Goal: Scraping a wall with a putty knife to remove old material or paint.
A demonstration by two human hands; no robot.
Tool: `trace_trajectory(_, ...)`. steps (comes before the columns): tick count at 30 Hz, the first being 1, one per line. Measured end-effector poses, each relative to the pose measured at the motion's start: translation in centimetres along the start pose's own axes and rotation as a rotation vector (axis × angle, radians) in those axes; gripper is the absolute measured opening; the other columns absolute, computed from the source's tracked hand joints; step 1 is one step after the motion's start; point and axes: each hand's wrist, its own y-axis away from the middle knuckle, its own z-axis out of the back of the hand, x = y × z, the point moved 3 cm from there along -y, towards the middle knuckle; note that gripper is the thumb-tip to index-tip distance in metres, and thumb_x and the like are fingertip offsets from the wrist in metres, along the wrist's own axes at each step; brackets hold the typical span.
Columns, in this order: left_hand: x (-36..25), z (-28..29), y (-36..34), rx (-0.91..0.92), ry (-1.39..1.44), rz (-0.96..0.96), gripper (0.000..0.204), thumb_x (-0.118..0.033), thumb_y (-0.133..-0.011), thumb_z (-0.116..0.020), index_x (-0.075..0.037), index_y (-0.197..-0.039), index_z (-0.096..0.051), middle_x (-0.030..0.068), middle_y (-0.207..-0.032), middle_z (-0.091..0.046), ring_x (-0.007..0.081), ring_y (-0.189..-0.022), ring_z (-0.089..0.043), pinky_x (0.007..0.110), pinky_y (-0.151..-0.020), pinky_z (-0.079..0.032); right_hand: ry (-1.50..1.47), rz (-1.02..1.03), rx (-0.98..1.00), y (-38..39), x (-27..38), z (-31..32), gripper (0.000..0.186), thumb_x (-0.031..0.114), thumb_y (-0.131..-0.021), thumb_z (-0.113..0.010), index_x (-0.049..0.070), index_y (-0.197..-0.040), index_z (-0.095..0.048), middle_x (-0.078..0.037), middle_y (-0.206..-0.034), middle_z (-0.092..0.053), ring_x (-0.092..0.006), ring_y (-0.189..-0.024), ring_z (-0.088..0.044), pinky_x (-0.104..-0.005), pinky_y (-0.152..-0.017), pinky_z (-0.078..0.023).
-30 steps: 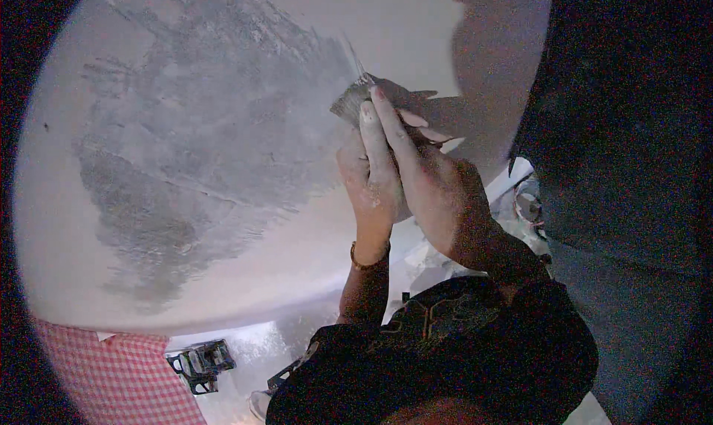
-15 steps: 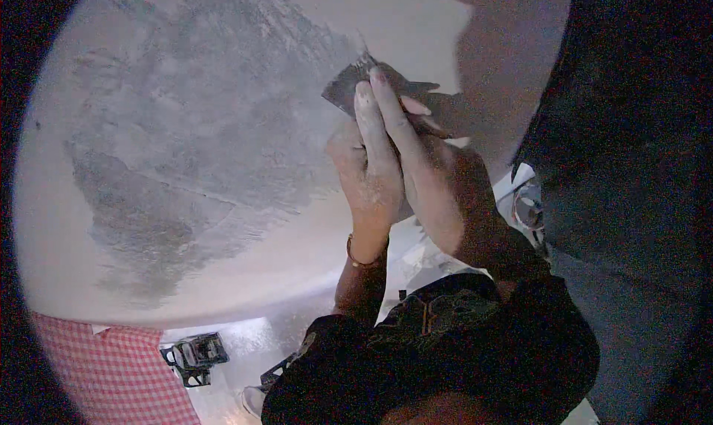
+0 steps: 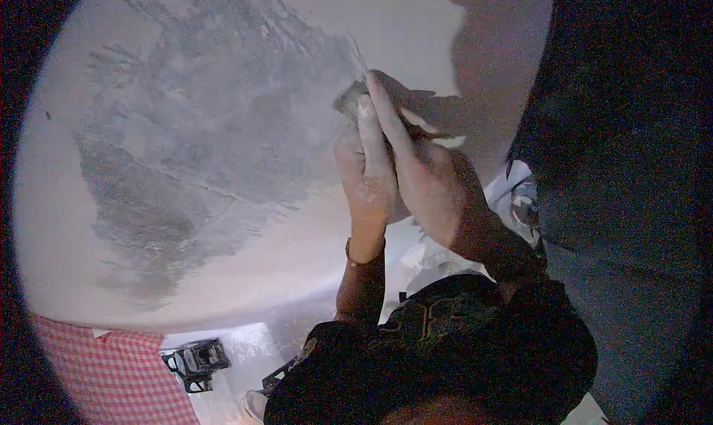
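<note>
A large pale, rounded surface [image 3: 290,265] fills the upper left, with a broad rough grey patch [image 3: 200,91] across it. My left hand [image 3: 368,165] and right hand [image 3: 427,176] lie side by side at the patch's right edge, fingers stretched forward and close together. Beneath their fingertips is a dark grey flat piece [image 3: 349,100], pressed against the surface. Only its left part shows, so I cannot tell its exact kind. The right fingers bend partly around it, and the left fingers bear on it. Pale dust coats both hands.
Below the surface's lower left edge hang a red-and-white checked cloth [image 3: 111,365] and a black object with openings [image 3: 197,362]. Crumpled white material [image 3: 438,260] lies beyond my forearms. A dark shadow [image 3: 494,69] falls across the surface's right side.
Both hands and the dark grey piece have shifted slightly down the surface. Less of the piece shows past the fingertips. The hands stay side by side.
</note>
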Motion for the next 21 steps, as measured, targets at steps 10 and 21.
trace_trajectory(10,0.3,0.1,-1.9,0.005,0.175,0.044,0.041,-0.025,-0.105,-0.039,0.008,-0.089,-0.057,0.0097,-0.065,-0.054,0.0142,-0.061,-0.045,0.034,-0.056,-0.038,-0.161,0.082,-0.180,-1.9,1.2,2.3,0.067,0.007,-0.094,-0.043,0.018,-0.154,-0.016,-0.025,-0.129,-0.053,-0.0406,-0.105,-0.062,-0.0435,-0.087,-0.052)
trace_trajectory(21,0.3,0.0,-1.9,0.009,0.102,0.074,0.039,-0.024,-0.105,-0.042,0.008,-0.087,-0.057,0.0143,-0.067,-0.055,0.0133,-0.065,-0.047,0.035,-0.056,-0.039,-0.315,0.150,-0.194,-1.7,0.8,2.5,0.068,0.004,-0.092,-0.045,0.018,-0.154,-0.020,-0.024,-0.136,-0.049,-0.0417,-0.115,-0.057,-0.0428,-0.094,-0.049)
